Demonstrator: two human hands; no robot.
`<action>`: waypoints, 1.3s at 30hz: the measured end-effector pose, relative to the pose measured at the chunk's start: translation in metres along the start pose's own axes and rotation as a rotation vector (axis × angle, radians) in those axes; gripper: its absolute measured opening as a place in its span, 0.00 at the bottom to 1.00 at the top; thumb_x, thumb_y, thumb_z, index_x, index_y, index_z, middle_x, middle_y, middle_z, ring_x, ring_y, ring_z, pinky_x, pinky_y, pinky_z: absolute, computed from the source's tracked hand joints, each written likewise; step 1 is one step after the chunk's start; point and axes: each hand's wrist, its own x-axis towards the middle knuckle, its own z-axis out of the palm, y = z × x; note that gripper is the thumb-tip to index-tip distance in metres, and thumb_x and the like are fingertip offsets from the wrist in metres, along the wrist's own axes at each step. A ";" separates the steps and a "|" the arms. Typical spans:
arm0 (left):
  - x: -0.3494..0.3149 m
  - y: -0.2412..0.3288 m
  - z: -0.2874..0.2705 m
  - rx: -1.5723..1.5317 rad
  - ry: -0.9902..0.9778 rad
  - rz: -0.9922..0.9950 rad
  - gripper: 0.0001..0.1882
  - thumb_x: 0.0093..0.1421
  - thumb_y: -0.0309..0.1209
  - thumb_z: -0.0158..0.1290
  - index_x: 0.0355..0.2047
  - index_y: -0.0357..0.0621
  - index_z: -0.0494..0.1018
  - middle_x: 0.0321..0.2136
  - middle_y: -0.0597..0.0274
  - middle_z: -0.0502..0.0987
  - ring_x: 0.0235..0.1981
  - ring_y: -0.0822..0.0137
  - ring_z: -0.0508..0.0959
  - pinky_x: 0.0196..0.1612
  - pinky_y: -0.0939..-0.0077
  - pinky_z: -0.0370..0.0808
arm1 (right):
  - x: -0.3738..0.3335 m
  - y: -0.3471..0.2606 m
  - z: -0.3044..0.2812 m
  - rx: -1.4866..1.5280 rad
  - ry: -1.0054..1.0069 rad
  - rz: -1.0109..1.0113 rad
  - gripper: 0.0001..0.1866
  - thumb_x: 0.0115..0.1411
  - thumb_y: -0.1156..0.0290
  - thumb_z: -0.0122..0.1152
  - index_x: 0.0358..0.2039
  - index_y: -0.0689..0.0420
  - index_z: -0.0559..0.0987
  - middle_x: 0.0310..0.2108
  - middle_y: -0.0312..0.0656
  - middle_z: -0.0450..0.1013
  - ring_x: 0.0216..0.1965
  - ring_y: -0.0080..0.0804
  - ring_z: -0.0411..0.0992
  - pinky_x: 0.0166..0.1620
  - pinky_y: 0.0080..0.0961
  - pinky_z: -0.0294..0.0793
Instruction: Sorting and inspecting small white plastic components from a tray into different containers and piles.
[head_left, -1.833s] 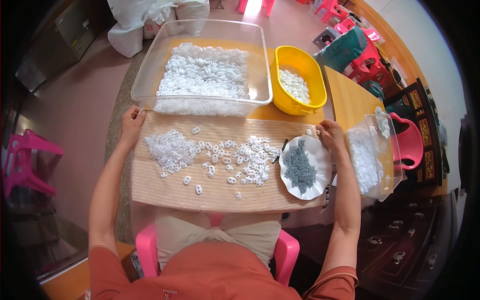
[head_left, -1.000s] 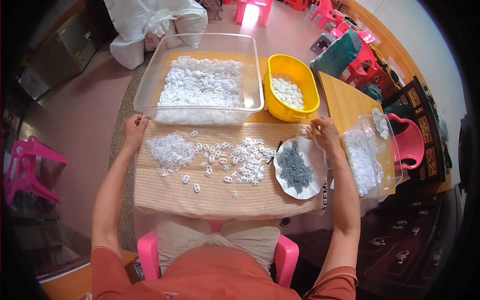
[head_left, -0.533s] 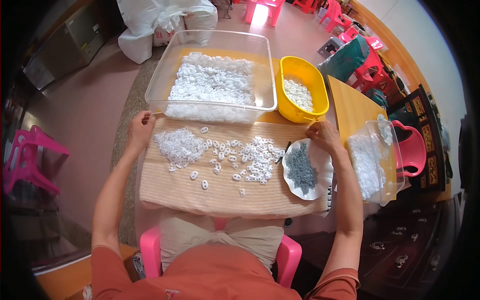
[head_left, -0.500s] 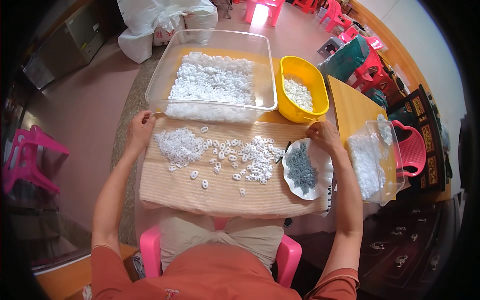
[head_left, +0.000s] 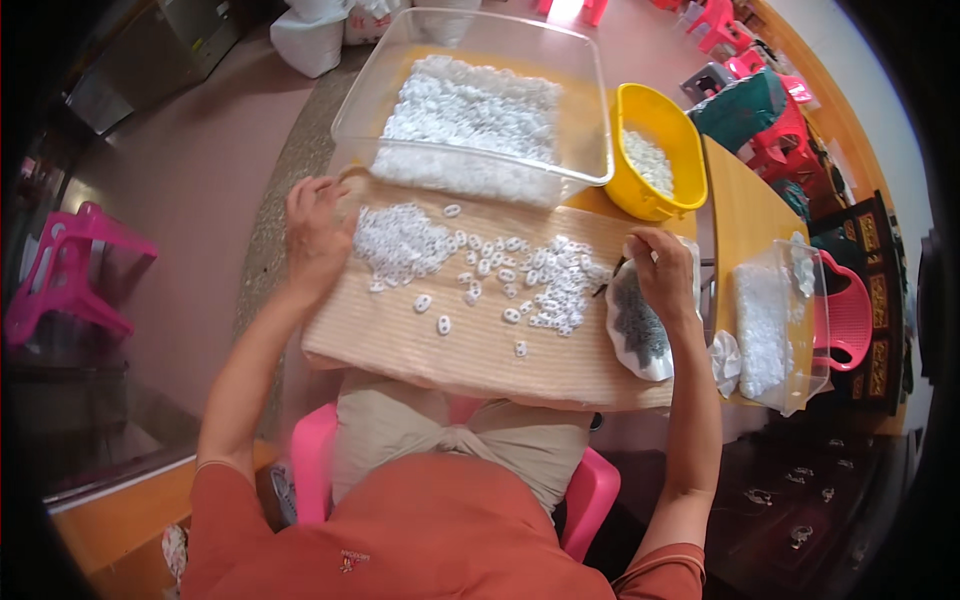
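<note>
the left hand [head_left: 316, 238] sits at the left end of the board, fingers curled loosely downward with the tips beside a heap of small white pieces [head_left: 400, 243]; whether it pinches any piece cannot be told. the right hand [head_left: 664, 272], at centre right of the frame, arches over a white plate [head_left: 640, 335], fingers bent and close together; what they have hold of, if anything, is hidden under the hand.

the white pieces are small flat ovals with holes, glossy like plastic. they lie heaped near the left hand, thin out into single strays in the middle, and bunch again in a scattered cluster [head_left: 553, 285] just left of the plate. the plate has a wavy rim and carries a pile of tiny dark grey bits [head_left: 636, 318], too small to make out.

all this rests on a tan board [head_left: 450, 350] with fine ribbed lines running across it, laid over the person's lap. above it, in the upper middle of the frame, a big clear plastic tub [head_left: 482, 95] with rounded corners holds a thick layer of the same white pieces. to its right stands a yellow plastic basin [head_left: 655, 150], oval, with more white pieces in it. at the right edge a smaller clear box [head_left: 775, 320] on a wooden table [head_left: 735, 210] holds white material. pink plastic seats show at lower centre and far left.
</note>
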 end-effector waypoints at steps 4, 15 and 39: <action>-0.014 0.027 0.000 -0.106 -0.045 0.082 0.14 0.50 0.27 0.61 0.39 0.41 0.76 0.46 0.52 0.73 0.55 0.48 0.66 0.59 0.56 0.64 | -0.011 -0.011 0.027 0.064 -0.133 -0.011 0.07 0.56 0.75 0.61 0.36 0.60 0.81 0.33 0.47 0.78 0.36 0.43 0.77 0.41 0.31 0.75; -0.067 0.073 -0.022 -0.342 -0.220 0.185 0.11 0.49 0.25 0.63 0.35 0.43 0.77 0.38 0.59 0.75 0.44 0.53 0.72 0.48 0.63 0.72 | -0.026 -0.048 0.033 0.180 -0.079 0.009 0.06 0.57 0.75 0.64 0.35 0.63 0.81 0.30 0.47 0.78 0.32 0.35 0.78 0.38 0.26 0.75; -0.055 0.074 -0.016 -0.315 -0.615 0.163 0.07 0.56 0.28 0.55 0.32 0.38 0.71 0.31 0.47 0.72 0.34 0.45 0.77 0.38 0.55 0.75 | -0.098 -0.082 0.012 0.056 -0.116 -0.040 0.04 0.58 0.79 0.63 0.35 0.64 0.80 0.29 0.42 0.77 0.31 0.24 0.75 0.37 0.20 0.74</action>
